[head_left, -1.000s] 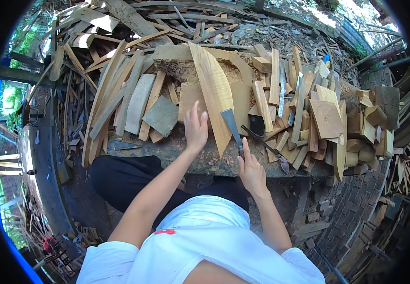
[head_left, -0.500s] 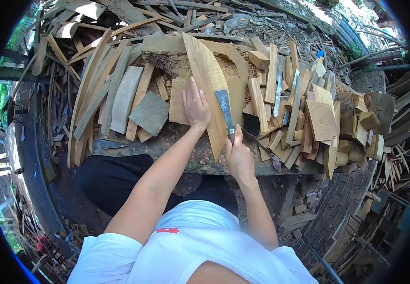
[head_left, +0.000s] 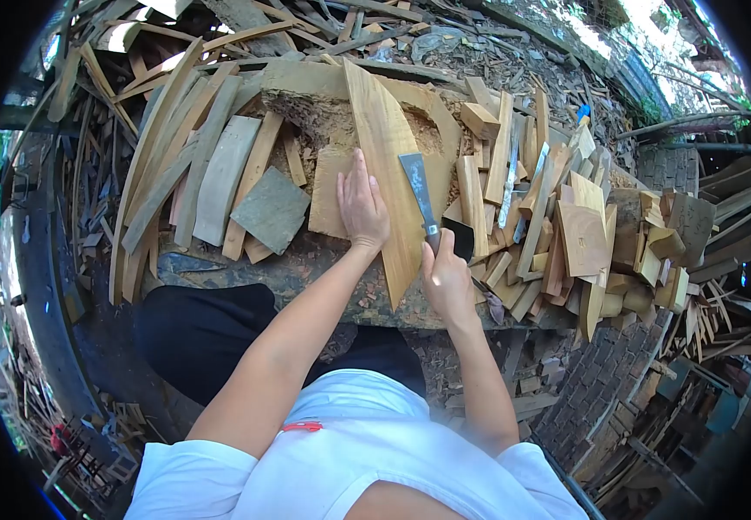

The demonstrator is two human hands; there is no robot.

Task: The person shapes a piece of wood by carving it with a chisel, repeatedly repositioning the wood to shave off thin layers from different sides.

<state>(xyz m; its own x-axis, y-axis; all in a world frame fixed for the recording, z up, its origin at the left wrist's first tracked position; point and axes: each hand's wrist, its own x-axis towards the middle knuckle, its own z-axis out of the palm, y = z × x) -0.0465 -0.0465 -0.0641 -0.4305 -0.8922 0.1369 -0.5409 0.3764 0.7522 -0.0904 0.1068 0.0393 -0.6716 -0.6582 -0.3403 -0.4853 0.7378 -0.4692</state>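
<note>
A long, pointed, curved-edge wooden plank [head_left: 382,165] stands on a slant against a larger wood block [head_left: 328,195] on the workbench. My left hand [head_left: 362,201] lies along the plank's left edge, fingers stretched out and nearly together. In my right hand [head_left: 447,282] is the handle of a chisel [head_left: 419,186] with a wide, flared metal blade. The blade points away from me and overlaps the plank's curved right edge; my fist is just right of the plank's lower end. A black flat piece [head_left: 458,238] shows partly behind my right hand.
Stacked wood offcuts [head_left: 557,234] crowd the bench on the right. Curved slats [head_left: 163,147] lean at the left, near a grey square board [head_left: 271,210]. A dark metal blade [head_left: 187,263] lies by the bench's near edge [head_left: 332,295]. Scrap wood piles up behind.
The chisel and my right hand have shifted slightly right and away from the plank's lower edge. My left hand stays on the plank's left edge. The whole view has tilted a little.
</note>
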